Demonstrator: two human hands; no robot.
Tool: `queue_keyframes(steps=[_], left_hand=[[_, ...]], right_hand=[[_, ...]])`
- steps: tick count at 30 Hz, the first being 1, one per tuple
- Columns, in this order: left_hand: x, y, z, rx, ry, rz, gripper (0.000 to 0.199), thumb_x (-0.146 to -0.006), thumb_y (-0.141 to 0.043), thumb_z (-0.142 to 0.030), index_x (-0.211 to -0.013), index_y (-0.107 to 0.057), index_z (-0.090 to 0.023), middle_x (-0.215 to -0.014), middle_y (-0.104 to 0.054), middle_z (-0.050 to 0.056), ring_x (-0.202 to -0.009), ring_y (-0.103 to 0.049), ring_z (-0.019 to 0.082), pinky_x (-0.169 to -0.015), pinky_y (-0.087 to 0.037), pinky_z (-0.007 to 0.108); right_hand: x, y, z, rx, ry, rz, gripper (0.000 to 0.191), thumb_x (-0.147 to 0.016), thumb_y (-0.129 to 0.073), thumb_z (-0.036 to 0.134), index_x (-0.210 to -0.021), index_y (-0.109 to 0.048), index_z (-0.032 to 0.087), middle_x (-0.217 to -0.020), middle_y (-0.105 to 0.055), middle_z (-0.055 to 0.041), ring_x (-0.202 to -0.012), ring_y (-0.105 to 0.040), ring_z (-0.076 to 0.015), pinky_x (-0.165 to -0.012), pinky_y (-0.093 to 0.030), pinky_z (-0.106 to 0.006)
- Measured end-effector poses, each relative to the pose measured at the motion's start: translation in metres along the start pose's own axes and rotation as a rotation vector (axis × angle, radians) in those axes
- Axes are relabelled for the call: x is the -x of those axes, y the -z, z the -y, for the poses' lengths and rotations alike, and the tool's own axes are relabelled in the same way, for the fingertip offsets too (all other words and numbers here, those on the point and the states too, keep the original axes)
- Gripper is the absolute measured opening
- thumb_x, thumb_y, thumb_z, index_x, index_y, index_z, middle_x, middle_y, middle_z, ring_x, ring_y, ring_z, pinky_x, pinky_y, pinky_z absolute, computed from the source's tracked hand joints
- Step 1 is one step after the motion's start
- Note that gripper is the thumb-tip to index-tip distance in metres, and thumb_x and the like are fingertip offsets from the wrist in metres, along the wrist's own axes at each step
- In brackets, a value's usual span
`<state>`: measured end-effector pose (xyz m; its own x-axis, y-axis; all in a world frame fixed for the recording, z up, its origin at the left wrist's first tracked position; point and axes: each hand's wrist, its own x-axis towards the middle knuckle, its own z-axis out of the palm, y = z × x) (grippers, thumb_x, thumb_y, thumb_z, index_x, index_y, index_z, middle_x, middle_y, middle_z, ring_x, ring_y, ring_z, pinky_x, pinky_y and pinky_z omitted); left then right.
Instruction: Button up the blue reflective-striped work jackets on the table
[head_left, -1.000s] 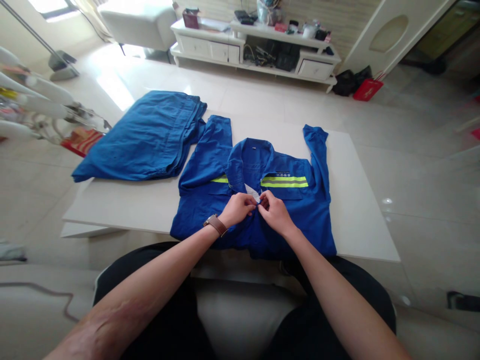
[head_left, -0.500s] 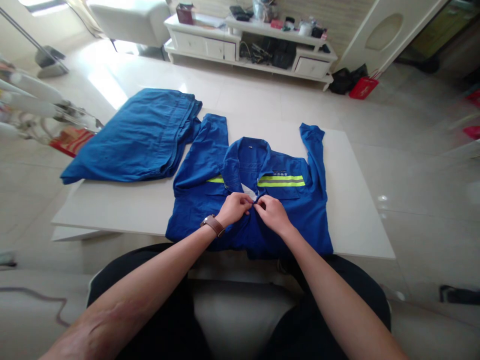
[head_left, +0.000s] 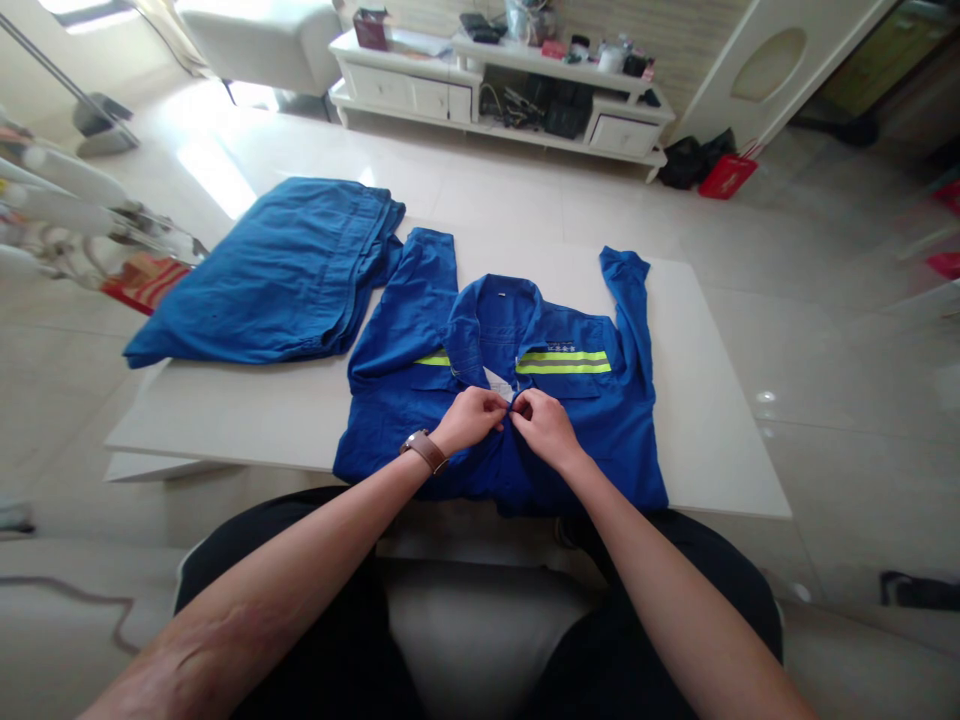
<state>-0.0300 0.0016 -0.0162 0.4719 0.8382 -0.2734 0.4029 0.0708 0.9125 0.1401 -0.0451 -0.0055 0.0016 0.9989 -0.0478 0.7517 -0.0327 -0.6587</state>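
Note:
A blue work jacket (head_left: 615,430) with yellow and grey reflective stripes lies spread on the white table, its collar pointing away from me. My left hand (head_left: 474,418), a brown-strapped watch at its wrist, pinches one front edge of the jacket just below the collar opening. Beside it, nearly touching, my right hand (head_left: 541,422) pinches the opposite front edge. The fingertips meet at the middle of the jacket front; a button or fastener there is too hidden to make out. A white label (head_left: 498,384) shows inside the opening above my fingers.
Folded blue cloth (head_left: 262,275) is piled on the left of the white table (head_left: 720,420), overhanging its edge. Beyond the tiled floor stands a white TV cabinet (head_left: 405,92) with small items on it. A red bag (head_left: 727,175) sits on the floor at the right.
Almost nothing differs. Both hands keep their pinch at the jacket's front, with only a slight shift of the fingers and cloth.

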Motion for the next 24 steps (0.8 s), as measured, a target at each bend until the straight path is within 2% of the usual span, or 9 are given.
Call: queue_keyframes(steps=[5,12,18,24], left_hand=[[0.000,-0.003,0.001,0.140,0.029,0.014,0.013,-0.081,-0.070,-0.023,-0.082,-0.079,-0.013,-0.071,-0.076,0.004,-0.069,-0.072,0.017,-0.061,-0.048,0.022],[0.008,-0.009,-0.002,0.467,0.206,-0.084,0.002,-0.075,-0.074,-0.012,-0.074,-0.073,-0.011,-0.065,-0.071,0.002,-0.060,-0.064,0.011,-0.063,-0.050,0.021],[0.007,-0.010,-0.012,0.525,0.327,-0.107,0.005,-0.074,-0.074,-0.010,-0.071,-0.071,-0.012,-0.062,-0.069,0.002,-0.060,-0.065,0.011,-0.061,-0.049,0.021],[0.004,-0.010,-0.013,0.517,0.346,-0.097,0.006,-0.075,-0.070,-0.007,-0.071,-0.071,-0.012,-0.062,-0.069,0.002,-0.058,-0.065,0.010,-0.059,-0.048,0.019]], right_hand=[[0.001,-0.001,0.004,0.008,-0.014,0.006,0.008,-0.083,-0.062,0.015,-0.078,-0.062,0.021,-0.085,-0.068,-0.0013,-0.075,-0.060,-0.0154,-0.070,-0.042,-0.026],[0.005,0.001,0.012,0.104,0.009,-0.006,0.008,-0.086,-0.063,0.019,-0.079,-0.064,0.022,-0.087,-0.070,-0.0012,-0.077,-0.060,-0.0159,-0.069,-0.039,-0.027],[0.003,0.003,0.013,0.167,0.044,0.018,0.014,-0.086,-0.062,0.016,-0.074,-0.061,0.022,-0.084,-0.068,-0.0022,-0.077,-0.059,-0.0167,-0.069,-0.037,-0.028],[0.003,0.005,0.012,0.168,0.091,0.023,0.015,-0.084,-0.061,0.013,-0.073,-0.058,0.022,-0.082,-0.066,-0.0017,-0.077,-0.058,-0.0165,-0.068,-0.035,-0.028]])
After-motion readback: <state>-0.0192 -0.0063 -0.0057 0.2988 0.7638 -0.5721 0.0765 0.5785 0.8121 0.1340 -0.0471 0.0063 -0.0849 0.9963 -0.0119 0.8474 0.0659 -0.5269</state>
